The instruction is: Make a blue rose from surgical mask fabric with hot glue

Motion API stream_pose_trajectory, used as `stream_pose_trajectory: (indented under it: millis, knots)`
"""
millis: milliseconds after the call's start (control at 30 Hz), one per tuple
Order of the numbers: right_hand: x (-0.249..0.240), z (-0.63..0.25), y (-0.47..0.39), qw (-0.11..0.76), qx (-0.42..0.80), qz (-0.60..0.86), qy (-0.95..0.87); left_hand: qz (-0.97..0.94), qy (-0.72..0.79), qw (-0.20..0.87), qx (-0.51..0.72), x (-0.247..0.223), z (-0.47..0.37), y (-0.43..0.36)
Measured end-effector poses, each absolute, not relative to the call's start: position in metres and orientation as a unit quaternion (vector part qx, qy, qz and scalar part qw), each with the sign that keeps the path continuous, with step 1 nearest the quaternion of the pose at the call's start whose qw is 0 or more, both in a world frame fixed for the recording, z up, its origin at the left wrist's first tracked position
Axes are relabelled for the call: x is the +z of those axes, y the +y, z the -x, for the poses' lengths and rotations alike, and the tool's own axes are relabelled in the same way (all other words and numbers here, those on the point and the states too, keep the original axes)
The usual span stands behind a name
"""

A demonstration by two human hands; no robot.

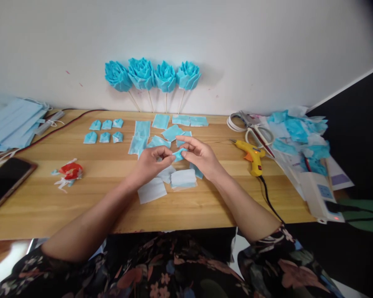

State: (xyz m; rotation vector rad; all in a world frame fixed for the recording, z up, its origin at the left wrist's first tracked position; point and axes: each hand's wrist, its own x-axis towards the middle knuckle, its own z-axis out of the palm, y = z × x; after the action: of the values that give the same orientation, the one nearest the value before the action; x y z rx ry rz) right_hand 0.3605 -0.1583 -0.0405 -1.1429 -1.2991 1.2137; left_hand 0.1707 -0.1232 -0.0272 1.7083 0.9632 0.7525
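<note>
Between the fingertips of both hands is a small blue fabric piece (179,155), partly covered by fingers. My left hand (152,162) pinches its left end, and my right hand (200,157) grips its right end. Under and around the hands lie several cut fabric rectangles, some blue side up like the piece (172,133), others white side up like the piece (152,190). To the left, several small folded blue petals (95,125) sit in two rows. Blue fabric flowers (141,74) on thin sticks lean against the wall behind.
On the right are a yellow glue gun (251,155), scissors (257,135), a tape roll (236,122), a scrap pile (298,128) and a white power strip (318,196). The left side holds face masks (15,122), a phone (8,180) and a red crumpled wrapper (71,170).
</note>
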Motion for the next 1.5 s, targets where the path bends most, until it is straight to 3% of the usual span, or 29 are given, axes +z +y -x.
stream_pose_trajectory:
  millis: [333, 567, 800, 1100, 1500]
  knots:
    - [-0.039, -0.366, -0.157, 0.52, 0.548, 0.442, -0.483, -0.645, 0.381, 0.557, 0.358, -0.035, -0.17, -0.12]
    - [-0.036, -0.366, -0.159, 0.505, 0.51, 0.449, -0.532, -0.595, 0.386, 0.572, 0.411, -0.038, -0.17, -0.118]
    - [-0.041, -0.362, -0.158, 0.492, 0.476, 0.454, -0.571, -0.6, 0.382, 0.574, 0.405, -0.032, -0.172, -0.121]
    - [-0.034, -0.36, -0.16, 0.484, 0.543, 0.445, -0.523, -0.605, 0.382, 0.558, 0.421, -0.036, -0.173, -0.12]
    - [-0.041, -0.361, -0.159, 0.509, 0.498, 0.453, -0.536, -0.592, 0.368, 0.578, 0.425, -0.038, -0.174, -0.121]
